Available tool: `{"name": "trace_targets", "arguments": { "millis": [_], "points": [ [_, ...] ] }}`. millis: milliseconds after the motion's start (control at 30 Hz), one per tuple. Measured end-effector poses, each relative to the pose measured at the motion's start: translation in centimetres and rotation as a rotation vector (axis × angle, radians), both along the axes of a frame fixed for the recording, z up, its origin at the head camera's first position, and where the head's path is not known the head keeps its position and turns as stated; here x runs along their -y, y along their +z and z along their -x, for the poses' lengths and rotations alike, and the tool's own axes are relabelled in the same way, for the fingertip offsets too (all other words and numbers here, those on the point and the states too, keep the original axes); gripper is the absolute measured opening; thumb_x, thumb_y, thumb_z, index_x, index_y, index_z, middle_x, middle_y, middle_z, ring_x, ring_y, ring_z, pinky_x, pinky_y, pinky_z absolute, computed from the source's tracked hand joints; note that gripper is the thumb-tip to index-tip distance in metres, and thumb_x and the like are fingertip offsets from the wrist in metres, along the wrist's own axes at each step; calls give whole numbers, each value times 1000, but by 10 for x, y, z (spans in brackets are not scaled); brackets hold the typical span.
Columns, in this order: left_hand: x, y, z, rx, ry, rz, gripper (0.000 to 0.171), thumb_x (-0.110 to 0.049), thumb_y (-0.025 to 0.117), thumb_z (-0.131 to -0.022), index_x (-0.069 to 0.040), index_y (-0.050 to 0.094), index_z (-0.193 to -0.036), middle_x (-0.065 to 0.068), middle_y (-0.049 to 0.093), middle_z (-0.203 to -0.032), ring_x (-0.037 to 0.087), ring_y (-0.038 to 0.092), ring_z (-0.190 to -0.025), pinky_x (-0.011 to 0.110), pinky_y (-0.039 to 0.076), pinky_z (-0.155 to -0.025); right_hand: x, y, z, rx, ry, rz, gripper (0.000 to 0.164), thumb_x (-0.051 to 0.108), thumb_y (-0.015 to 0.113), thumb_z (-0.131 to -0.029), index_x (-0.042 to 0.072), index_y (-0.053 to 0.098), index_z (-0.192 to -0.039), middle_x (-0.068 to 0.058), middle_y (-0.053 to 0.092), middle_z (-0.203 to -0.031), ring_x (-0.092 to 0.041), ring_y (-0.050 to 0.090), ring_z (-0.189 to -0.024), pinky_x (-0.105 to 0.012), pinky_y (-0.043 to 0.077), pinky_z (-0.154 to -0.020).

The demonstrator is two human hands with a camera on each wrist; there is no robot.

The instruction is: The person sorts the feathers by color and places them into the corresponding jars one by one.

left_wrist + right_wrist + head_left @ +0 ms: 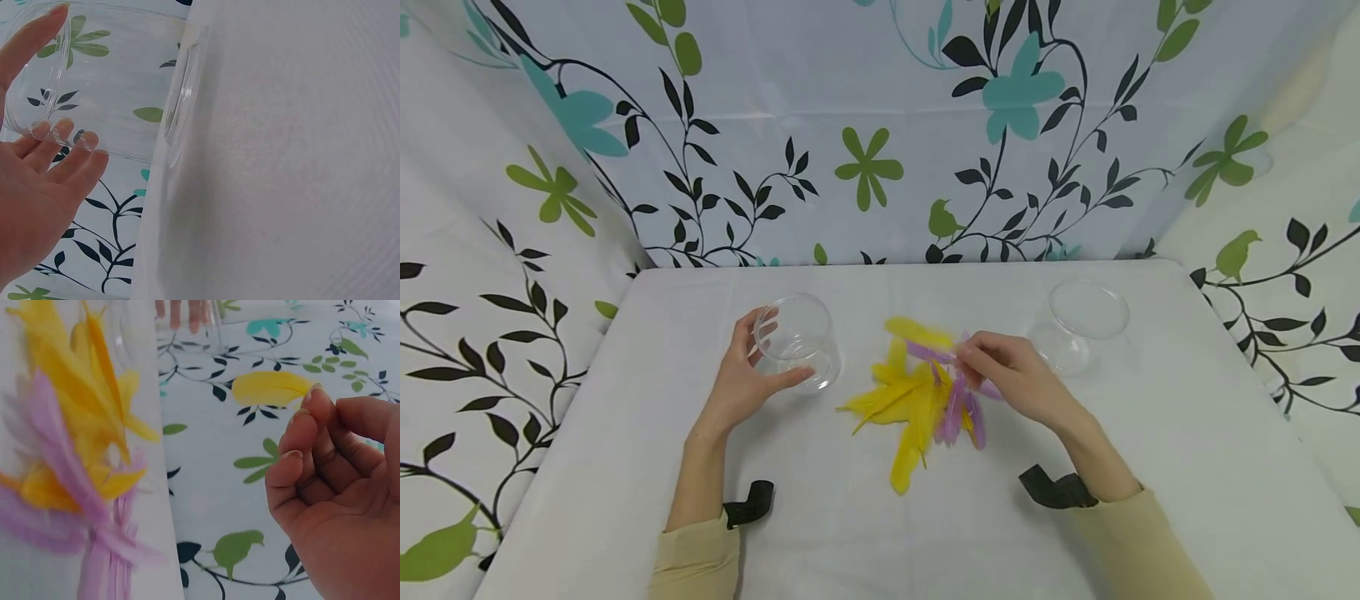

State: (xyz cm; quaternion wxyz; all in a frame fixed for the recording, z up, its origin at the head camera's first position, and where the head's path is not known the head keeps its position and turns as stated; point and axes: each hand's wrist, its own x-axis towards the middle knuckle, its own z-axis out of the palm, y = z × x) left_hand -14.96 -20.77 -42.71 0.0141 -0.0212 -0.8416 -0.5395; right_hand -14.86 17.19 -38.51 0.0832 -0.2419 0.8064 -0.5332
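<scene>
My left hand (747, 375) wraps its thumb and fingers round the side of a clear jar (823, 333), which stands upright on the table. In the left wrist view the jar (125, 81) is see-through, with no feather visible inside. Between the thumb and fingertips of my right hand (1011, 375) is a yellow feather (269, 387), raised above the table. Below it lies a loose heap of yellow feathers (913, 408) and purple feathers (955, 408), the purple ones mostly on the right side.
Another clear jar (1090, 325) stands beyond my right hand at the back right of the white table (865, 542). A patterned curtain (805, 92) hangs behind the table and along both sides. Dark straps (751, 503) show at the wrists.
</scene>
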Motion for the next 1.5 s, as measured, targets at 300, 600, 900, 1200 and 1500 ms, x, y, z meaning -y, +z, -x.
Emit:
{"name": "trace_targets", "arguments": {
  "millis": [300,600,900,1200,1500],
  "points": [
    [0,-2,2,7,-3,8,103,-34,89,-75,-21,24,-154,-4,35,-158,26,30,-148,53,25,-122,42,14,10,68,51,108,24,24,52,-105,9,63,-90,-11,55,-76,-31,54,-74,-28,53,-66],
    [1,-4,1,20,0,20,105,-36,89,-75,-21,23,-155,-2,34,-159,27,30,-148,52,25,-123,83,13,20,99,102,143,26,27,52,-105,9,64,-90,-9,55,-73,-27,54,-72,-30,49,-68],
    [2,-3,0,13,-7,6,105,-34,89,-75,-19,23,-155,-1,34,-159,29,30,-148,54,25,-122,118,6,29,146,123,94,30,30,52,-105,6,65,-93,-6,54,-72,-24,55,-72,-28,50,-69],
    [3,-3,-2,7,-13,4,105,-32,89,-75,-19,22,-155,1,34,-158,30,30,-147,54,25,-122,140,-4,31,189,123,87,31,32,53,-104,8,65,-89,-5,53,-69,-23,51,-69,-30,45,-65],
    [3,-3,-2,8,-17,-20,104,-32,89,-75,-22,23,-154,2,34,-159,28,30,-148,52,26,-122,154,-12,32,171,74,89,35,32,53,-104,1,65,-92,-3,54,-66,-19,49,-65,-24,41,-58]
  ]
}}
